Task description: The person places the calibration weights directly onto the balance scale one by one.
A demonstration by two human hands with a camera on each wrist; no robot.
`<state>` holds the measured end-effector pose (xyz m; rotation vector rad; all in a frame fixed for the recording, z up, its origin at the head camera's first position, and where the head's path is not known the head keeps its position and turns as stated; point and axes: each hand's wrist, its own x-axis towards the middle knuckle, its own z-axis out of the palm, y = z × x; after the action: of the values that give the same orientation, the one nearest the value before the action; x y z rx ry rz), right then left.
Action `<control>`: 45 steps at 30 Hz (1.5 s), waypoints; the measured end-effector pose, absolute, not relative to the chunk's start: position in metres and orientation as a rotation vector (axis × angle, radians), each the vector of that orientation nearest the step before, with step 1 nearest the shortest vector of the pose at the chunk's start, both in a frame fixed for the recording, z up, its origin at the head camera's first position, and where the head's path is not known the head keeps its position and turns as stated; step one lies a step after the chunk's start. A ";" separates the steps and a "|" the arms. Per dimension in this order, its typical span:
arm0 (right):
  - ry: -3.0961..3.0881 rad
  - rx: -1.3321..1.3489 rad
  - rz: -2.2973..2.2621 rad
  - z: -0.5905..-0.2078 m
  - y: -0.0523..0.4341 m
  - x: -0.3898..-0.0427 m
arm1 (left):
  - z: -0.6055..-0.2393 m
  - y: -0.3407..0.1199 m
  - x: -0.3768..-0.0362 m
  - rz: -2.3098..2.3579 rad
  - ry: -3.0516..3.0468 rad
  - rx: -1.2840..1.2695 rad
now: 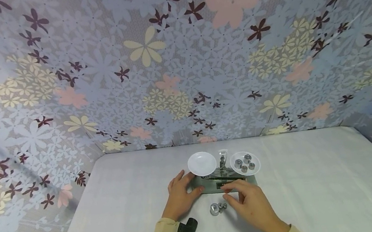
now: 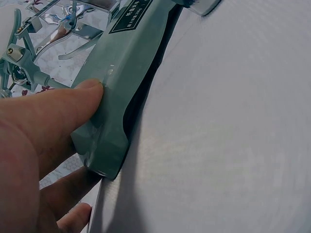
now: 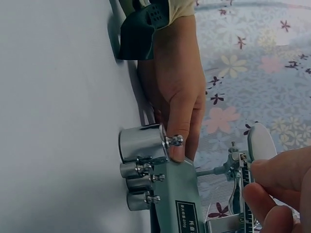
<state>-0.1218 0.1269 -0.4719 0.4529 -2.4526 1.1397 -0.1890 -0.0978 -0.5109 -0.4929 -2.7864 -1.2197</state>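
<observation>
Left hand [image 1: 181, 196] clamped on the balance scale [image 1: 210, 184], right hand [image 1: 252, 204] poised at five o'clock!
The green-based scale stands between them on the white tabletop [image 1: 130, 203]; left thumb and fingers grip its nine-o'clock end, while right thumb and forefinger stand apart, no object visible between them. Left pan [image 1: 202, 163] at ten; right pan [image 1: 257, 160] at two, four nuts-and-bolts-sized steel weights [image 1: 238, 163] aboard; at six, loose weights [image 1: 215, 209] cluster beside the base.
</observation>
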 end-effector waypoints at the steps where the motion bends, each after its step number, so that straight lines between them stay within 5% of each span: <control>1: -2.455 0.451 1.143 -0.472 0.127 -0.122 | -0.511 -0.098 -0.189 -1.219 -2.785 -0.494; 45: -2.591 0.500 1.309 -0.495 0.113 -0.119 | -0.514 -0.099 -0.191 -1.222 -2.761 -0.520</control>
<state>-0.1191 0.1128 -0.4949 0.4997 -2.5905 1.3093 -0.1909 -0.0986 -0.5139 -0.5197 -2.7609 -1.2222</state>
